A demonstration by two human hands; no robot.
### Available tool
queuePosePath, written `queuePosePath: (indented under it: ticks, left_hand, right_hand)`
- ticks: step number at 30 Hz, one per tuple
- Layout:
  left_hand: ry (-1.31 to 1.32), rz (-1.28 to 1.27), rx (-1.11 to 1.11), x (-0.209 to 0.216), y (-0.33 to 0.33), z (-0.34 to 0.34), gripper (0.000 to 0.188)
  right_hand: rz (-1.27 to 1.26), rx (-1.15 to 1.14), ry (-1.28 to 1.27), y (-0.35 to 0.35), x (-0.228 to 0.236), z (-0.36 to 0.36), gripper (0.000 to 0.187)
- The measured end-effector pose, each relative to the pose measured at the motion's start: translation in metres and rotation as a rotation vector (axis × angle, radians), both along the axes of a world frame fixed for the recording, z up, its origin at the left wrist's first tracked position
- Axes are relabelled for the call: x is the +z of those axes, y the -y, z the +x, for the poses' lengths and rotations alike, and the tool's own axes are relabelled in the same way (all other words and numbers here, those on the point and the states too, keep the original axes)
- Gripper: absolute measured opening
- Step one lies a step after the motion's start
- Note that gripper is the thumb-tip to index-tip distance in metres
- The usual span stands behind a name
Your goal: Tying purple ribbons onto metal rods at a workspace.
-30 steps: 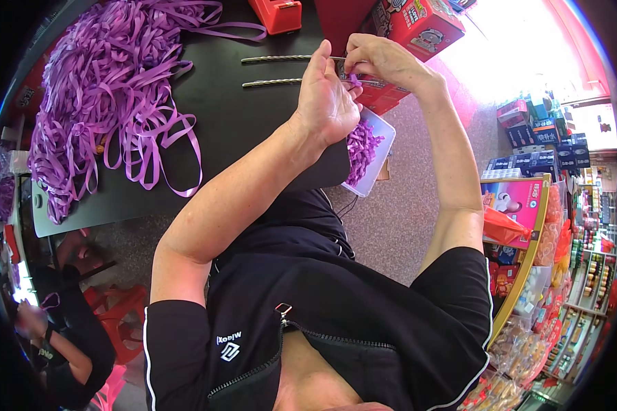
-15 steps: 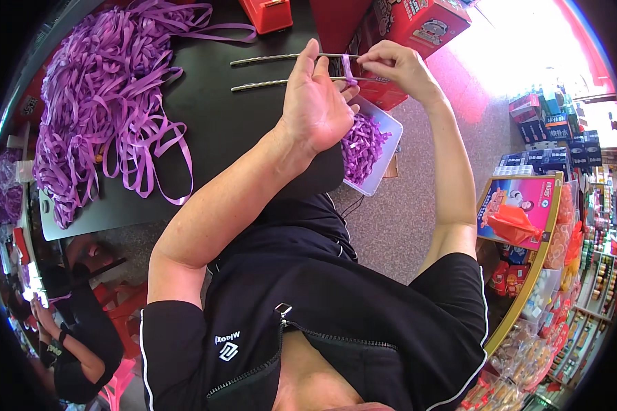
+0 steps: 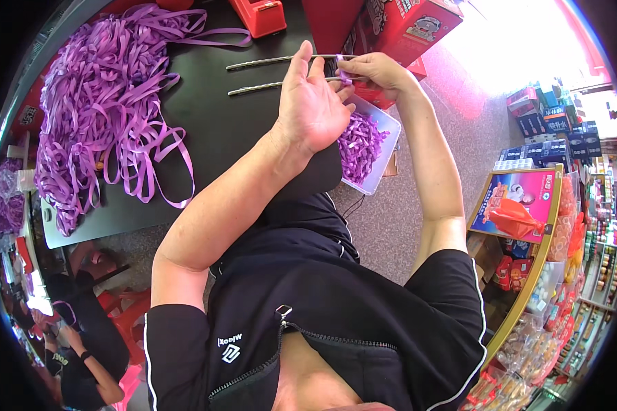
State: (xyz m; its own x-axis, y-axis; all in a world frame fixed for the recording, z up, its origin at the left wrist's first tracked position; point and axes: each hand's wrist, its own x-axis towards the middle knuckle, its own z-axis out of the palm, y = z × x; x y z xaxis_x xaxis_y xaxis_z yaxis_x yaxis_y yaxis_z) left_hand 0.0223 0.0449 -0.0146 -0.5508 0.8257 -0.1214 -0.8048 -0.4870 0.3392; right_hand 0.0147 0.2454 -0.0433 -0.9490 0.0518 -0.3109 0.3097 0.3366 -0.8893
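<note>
Two thin, twisted metal rods [image 3: 255,88] lie side by side over the far part of the black table. Near their right ends a short band of purple ribbon [image 3: 345,77] crosses from one rod to the other. My left hand [image 3: 313,109] is open in front of the rods, palm showing and fingers apart, with its fingertips close to the band; it hides the rods' middle. My right hand [image 3: 377,72] is closed in a pinch on the purple ribbon at the upper rod. Below the hands, a pale plastic bin [image 3: 390,140] holds many purple ribbon pieces [image 3: 363,147].
A big tangled heap of purple ribbon [image 3: 110,109] covers the left of the black table [image 3: 233,144]. A red tape dispenser [image 3: 259,17] and red cartons [image 3: 418,27] stand at the far side. Shop shelves line the right; another person [image 3: 89,349] sits lower left.
My right hand has moved left, from beside the rod ends onto the ribbon band. My left hand has barely shifted. The other person's hands have moved.
</note>
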Motion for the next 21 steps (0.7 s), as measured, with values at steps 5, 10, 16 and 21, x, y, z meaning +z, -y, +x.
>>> queuePosePath:
  ticks: [5, 10, 16, 21]
  left_hand:
    - [0.037, 0.038, 0.020, 0.000, 0.001, 0.000, 0.100]
    - [0.026, -0.048, -0.005, 0.009, 0.005, -0.005, 0.093]
    - [-0.699, -0.397, -0.092, 0.050, 0.052, 0.011, 0.066]
    - [-2.214, -1.514, 0.294, 0.022, 0.065, 0.002, 0.078]
  right_hand:
    - [-0.524, -0.040, 0.183, -0.011, -0.015, 0.003, 0.029]
    - [-0.696, -0.156, 0.203, -0.017, -0.026, -0.001, 0.030]
    - [-0.850, -0.027, 0.036, 0.004, -0.004, 0.005, 0.042]
    - [-0.692, -0.155, -0.045, 0.014, -0.006, -0.005, 0.044]
